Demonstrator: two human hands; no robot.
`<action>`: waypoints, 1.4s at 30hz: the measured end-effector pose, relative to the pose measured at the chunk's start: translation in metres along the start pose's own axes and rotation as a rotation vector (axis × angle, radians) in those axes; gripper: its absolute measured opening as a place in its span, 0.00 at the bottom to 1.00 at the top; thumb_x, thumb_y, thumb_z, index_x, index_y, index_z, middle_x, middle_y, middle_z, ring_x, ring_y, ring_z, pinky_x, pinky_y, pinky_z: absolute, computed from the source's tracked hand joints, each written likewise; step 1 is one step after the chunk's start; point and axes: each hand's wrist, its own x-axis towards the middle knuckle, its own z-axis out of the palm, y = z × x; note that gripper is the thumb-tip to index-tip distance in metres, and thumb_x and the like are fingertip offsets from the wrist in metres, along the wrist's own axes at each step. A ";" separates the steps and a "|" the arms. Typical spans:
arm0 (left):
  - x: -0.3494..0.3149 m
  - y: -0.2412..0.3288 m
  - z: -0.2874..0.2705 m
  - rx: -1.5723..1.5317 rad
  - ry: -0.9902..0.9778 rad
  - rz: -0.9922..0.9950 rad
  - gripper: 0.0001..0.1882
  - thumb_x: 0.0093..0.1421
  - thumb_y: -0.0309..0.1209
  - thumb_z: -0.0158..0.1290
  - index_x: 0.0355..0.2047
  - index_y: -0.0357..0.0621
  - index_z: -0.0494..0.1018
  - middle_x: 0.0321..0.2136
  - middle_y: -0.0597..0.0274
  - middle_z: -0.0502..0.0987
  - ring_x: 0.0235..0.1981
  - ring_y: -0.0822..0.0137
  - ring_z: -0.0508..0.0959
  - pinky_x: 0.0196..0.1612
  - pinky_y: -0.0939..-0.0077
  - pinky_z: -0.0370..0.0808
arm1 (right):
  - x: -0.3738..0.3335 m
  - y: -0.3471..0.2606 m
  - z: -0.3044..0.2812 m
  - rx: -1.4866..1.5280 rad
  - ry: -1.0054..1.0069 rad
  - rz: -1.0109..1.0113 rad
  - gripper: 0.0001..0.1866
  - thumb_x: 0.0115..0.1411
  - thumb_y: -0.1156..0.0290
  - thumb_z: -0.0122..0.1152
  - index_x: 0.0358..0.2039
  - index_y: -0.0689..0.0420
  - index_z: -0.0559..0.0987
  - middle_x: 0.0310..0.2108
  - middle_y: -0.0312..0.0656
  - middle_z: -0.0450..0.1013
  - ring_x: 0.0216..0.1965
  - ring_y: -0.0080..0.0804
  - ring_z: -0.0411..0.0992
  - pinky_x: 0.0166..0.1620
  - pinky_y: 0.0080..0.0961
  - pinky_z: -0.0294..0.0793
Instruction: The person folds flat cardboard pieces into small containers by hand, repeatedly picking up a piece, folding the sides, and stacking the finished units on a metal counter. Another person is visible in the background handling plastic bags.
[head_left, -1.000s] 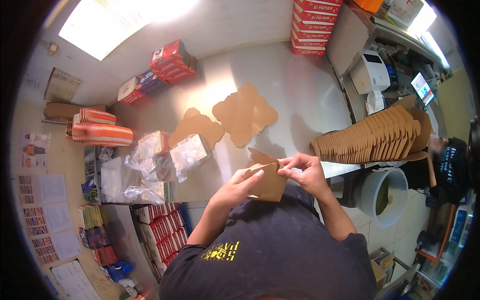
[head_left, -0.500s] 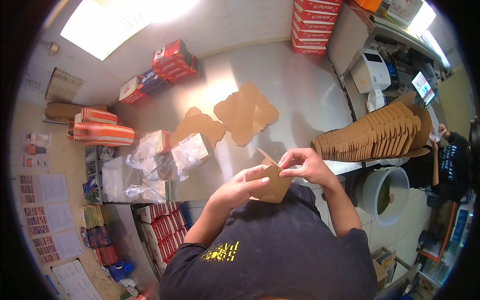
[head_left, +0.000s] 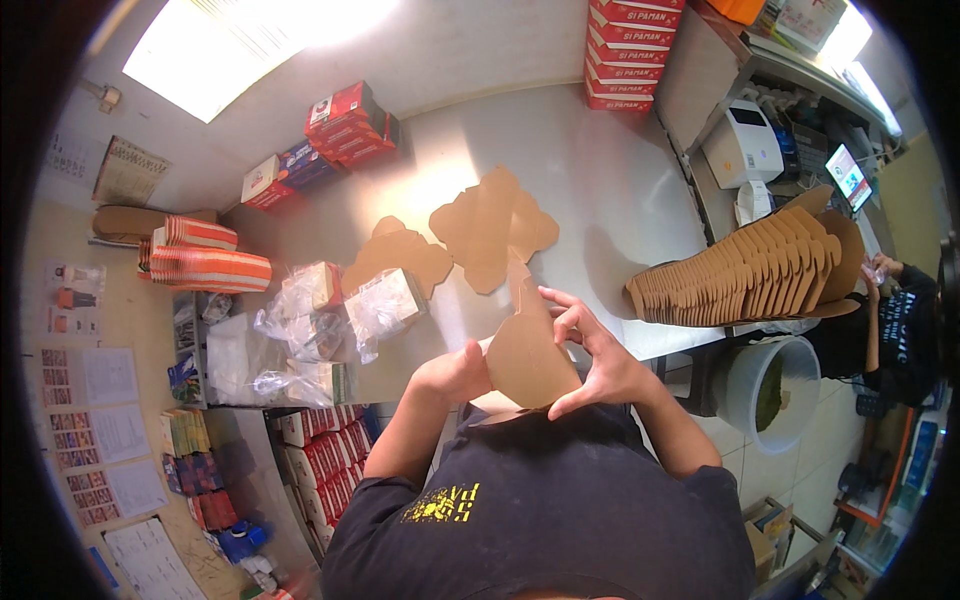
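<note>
Close in front of my body I hold a partly folded brown cardboard box [head_left: 532, 355], its flaps standing up. My left hand [head_left: 455, 374] grips its left side, the fingers partly hidden behind the cardboard. Around the right side curls my right hand [head_left: 597, 362], thumb at the lower corner and fingers near the upper edge. Beyond the box, a flat brown cardboard blank [head_left: 492, 228] lies on the metal table [head_left: 590, 190]. Another flat blank [head_left: 398, 257] lies to its left, partly under a plastic-wrapped pack [head_left: 385, 308].
A long nested stack of brown boxes [head_left: 740, 265] lies at the right. Red boxes [head_left: 350, 125] and a tall red stack [head_left: 630, 55] stand at the back. Striped orange cartons [head_left: 205, 255] are at left. A round translucent tub [head_left: 768, 390] and another person [head_left: 900, 330] are at right.
The box has turned in my hands and now shows a broad side panel. My right hand has moved from pinching the top edge to spreading around its right side.
</note>
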 end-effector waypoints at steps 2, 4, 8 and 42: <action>0.000 0.011 0.007 0.020 0.197 -0.084 0.51 0.71 0.64 0.51 0.79 0.43 0.47 0.73 0.49 0.60 0.72 0.58 0.64 0.72 0.52 0.62 | -0.001 -0.002 0.002 -0.137 0.043 -0.102 0.40 0.45 0.53 0.90 0.48 0.52 0.69 0.74 0.57 0.54 0.74 0.49 0.59 0.70 0.47 0.68; 0.016 0.021 0.032 0.333 0.159 0.007 0.51 0.71 0.60 0.55 0.79 0.43 0.46 0.72 0.50 0.62 0.71 0.59 0.64 0.69 0.55 0.66 | 0.000 -0.001 0.000 -0.345 0.094 -0.219 0.38 0.49 0.52 0.88 0.48 0.53 0.69 0.71 0.55 0.60 0.70 0.47 0.65 0.67 0.45 0.71; 0.017 0.022 0.058 0.627 0.178 -0.032 0.50 0.68 0.46 0.63 0.78 0.39 0.47 0.69 0.50 0.65 0.67 0.60 0.69 0.58 0.66 0.76 | -0.005 0.011 0.018 -0.163 0.418 -0.030 0.35 0.57 0.59 0.83 0.56 0.52 0.69 0.59 0.46 0.68 0.56 0.34 0.71 0.58 0.36 0.73; 0.067 -0.006 0.052 0.627 0.861 0.196 0.22 0.78 0.42 0.51 0.54 0.32 0.79 0.43 0.59 0.84 0.45 0.73 0.80 0.49 0.73 0.79 | -0.016 0.011 0.016 -0.114 0.651 -0.004 0.07 0.59 0.67 0.77 0.33 0.55 0.88 0.67 0.55 0.68 0.71 0.51 0.64 0.71 0.51 0.64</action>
